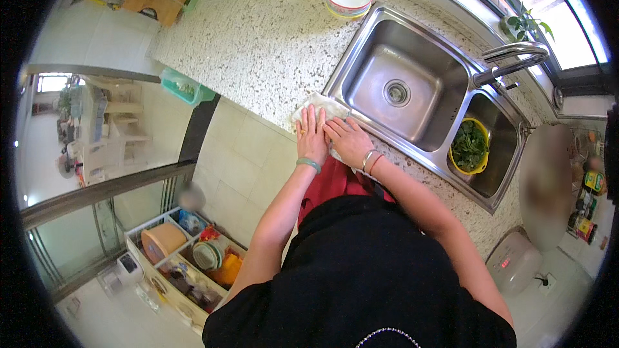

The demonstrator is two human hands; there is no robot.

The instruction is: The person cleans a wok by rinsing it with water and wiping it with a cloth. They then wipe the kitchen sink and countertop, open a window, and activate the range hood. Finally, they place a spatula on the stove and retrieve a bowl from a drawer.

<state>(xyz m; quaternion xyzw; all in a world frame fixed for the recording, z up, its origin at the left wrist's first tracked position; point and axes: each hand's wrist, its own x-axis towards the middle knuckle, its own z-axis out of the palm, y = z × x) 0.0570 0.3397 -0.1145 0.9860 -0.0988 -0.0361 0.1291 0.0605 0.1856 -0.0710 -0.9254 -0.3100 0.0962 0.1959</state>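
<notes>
both left hand and right hand lie flat on cloth over speckled counter; steel sink alongside, window beyond.

A: Got left hand?
B: Yes. Lying palm down, just left of the sink's near-left corner. Flat, with fingers straight, slightly fanned, pointing away from the torso.
A: And right hand?
B: Also palm down, just beside the sink's near rim. Angled in toward the left, touching or nearly; can't tell which.
A: Check arms.
B: Reaching forward, wrists close together. Running left forearm back well apart from the sink, right forearm roughly parallel to the sink's near rim.
</notes>
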